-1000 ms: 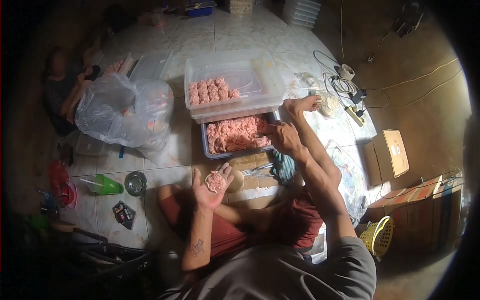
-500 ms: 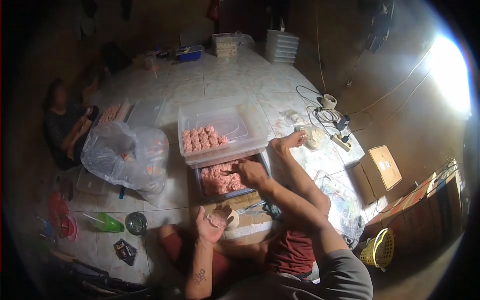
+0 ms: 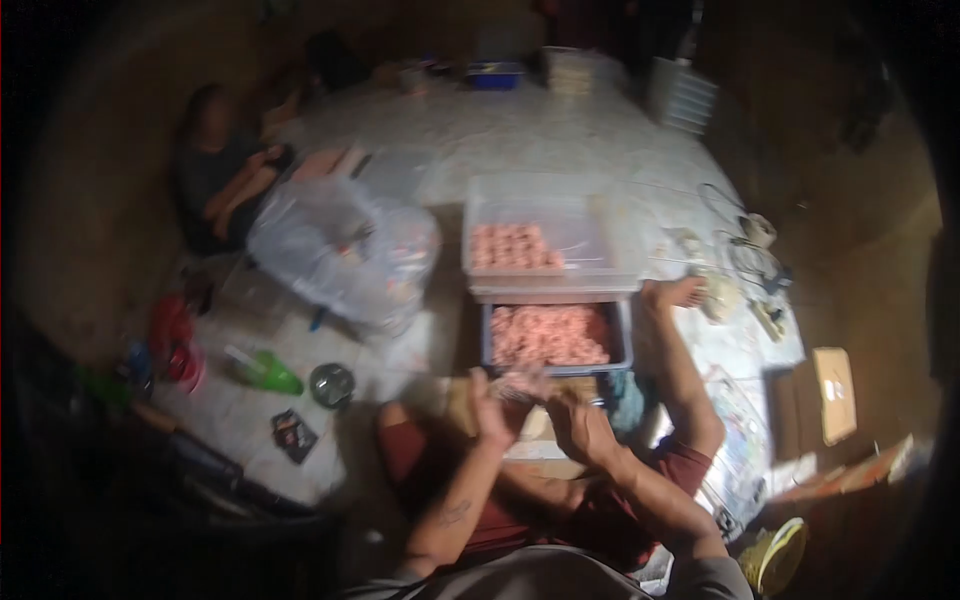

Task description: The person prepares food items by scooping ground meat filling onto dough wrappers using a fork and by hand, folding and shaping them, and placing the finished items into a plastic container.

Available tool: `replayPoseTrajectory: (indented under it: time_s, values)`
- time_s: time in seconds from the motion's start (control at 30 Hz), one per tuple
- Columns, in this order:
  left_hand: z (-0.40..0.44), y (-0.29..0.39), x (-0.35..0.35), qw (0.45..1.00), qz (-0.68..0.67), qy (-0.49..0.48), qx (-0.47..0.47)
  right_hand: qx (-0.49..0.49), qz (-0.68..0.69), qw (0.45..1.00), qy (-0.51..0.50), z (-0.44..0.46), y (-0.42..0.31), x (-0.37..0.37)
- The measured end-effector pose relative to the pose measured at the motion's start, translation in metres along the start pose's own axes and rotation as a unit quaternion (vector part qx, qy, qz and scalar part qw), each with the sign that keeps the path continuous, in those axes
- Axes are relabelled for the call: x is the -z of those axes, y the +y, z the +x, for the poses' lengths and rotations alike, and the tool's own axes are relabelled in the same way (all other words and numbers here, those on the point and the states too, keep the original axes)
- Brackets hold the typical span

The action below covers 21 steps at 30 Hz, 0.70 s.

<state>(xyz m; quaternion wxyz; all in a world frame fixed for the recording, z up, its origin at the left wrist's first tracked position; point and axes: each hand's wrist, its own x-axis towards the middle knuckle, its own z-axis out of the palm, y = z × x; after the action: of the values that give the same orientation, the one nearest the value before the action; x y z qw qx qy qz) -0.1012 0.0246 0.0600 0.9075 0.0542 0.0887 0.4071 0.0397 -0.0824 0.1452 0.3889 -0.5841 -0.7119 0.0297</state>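
Note:
Palm up, my left hand [image 3: 495, 412] supports a thin pale wrapper with pink minced meat [image 3: 522, 384] on it, blurred by motion. My right hand [image 3: 583, 430] is closed round a fork, whose head is smeared at the wrapper beside my left fingers. Just beyond both hands is a dark blue-rimmed tray [image 3: 627, 345] of pink minced meat [image 3: 548, 334]. Behind it stands a clear plastic box [image 3: 600, 225] with rows of shaped meat pieces [image 3: 512, 247] at its left side. Cardboard [image 3: 462, 398] lies under my hands.
A big clear plastic bag [image 3: 320, 240] stands to the left, with a seated person [image 3: 215, 165] behind it. A green cup [image 3: 272, 370] and glass ashtray [image 3: 331, 385] lie on the tiles. Cables and a power strip [image 3: 768, 320] are at right, near a cardboard box [image 3: 833, 395].
My right hand has drawn the fork back from the meat tray to the wrapper at my left hand. My left hand has risen toward the tray. The view has swung left.

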Motion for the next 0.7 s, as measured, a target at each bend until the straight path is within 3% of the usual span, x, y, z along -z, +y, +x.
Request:
replayPoseTrajectory:
  time_s: [0.03, 0.1, 0.17, 0.2, 0.27, 0.33, 0.37, 0.4, 0.43, 0.47, 0.53, 0.57, 0.63, 0.67, 0.7]
  values:
    - [0.002, -0.005, -0.001, 0.999, -0.005, 0.036, -0.002, -0.097, -0.009, 0.992, -0.082, -0.012, -0.010, -0.001]
    - [0.003, -0.010, 0.005, 0.997, -0.015, 0.076, 0.009, -0.182, -0.009, 0.968, -0.170, -0.016, -0.015, 0.019]
    - [-0.007, -0.007, -0.003, 0.994, 0.036, 0.087, 0.051, -0.174, -0.005, 0.975, -0.139, -0.026, -0.003, 0.017]
    - [-0.006, -0.005, -0.005, 0.990, -0.017, 0.071, 0.121, -0.169, -0.004, 0.978, -0.123, -0.030, 0.004, 0.016]
    - [-0.005, -0.005, -0.005, 0.985, 0.041, 0.024, 0.165, -0.147, 0.020, 0.972, -0.181, -0.038, 0.026, 0.014]
    - [-0.008, -0.007, -0.002, 0.984, 0.011, 0.026, 0.173, -0.150, -0.057, 0.962, -0.221, -0.020, 0.008, 0.049]
    - [-0.010, -0.005, -0.002, 0.980, -0.004, -0.001, 0.201, -0.110, -0.038, 0.986, -0.121, -0.038, 0.032, 0.035]
    - [-0.010, -0.001, -0.001, 0.972, -0.022, -0.027, 0.230, -0.136, 0.015, 0.984, -0.116, -0.020, 0.012, 0.047]
    - [-0.010, 0.003, 0.002, 0.964, -0.043, -0.053, 0.256, -0.123, -0.024, 0.978, -0.168, -0.023, 0.022, 0.040]
    - [-0.011, 0.006, 0.007, 0.956, -0.063, -0.079, 0.276, -0.089, 0.018, 0.983, -0.158, -0.042, 0.058, 0.017]
    - [-0.011, 0.013, 0.025, 0.962, -0.032, -0.039, 0.269, -0.096, 0.004, 0.984, -0.153, -0.032, 0.046, 0.033]
    - [-0.025, 0.005, -0.022, 0.967, 0.132, 0.109, 0.187, -0.130, 0.017, 0.981, -0.144, -0.027, 0.037, 0.041]
    - [-0.027, 0.010, -0.012, 0.971, 0.149, 0.079, 0.170, -0.175, 0.034, 0.974, -0.136, -0.031, 0.025, 0.035]
    - [-0.026, 0.010, -0.010, 0.975, 0.164, 0.043, 0.144, -0.260, 0.131, 0.953, -0.088, -0.039, 0.031, 0.022]
    - [-0.023, 0.003, -0.020, 0.970, 0.209, 0.079, 0.096, -0.339, 0.224, 0.913, -0.036, -0.043, 0.036, 0.010]
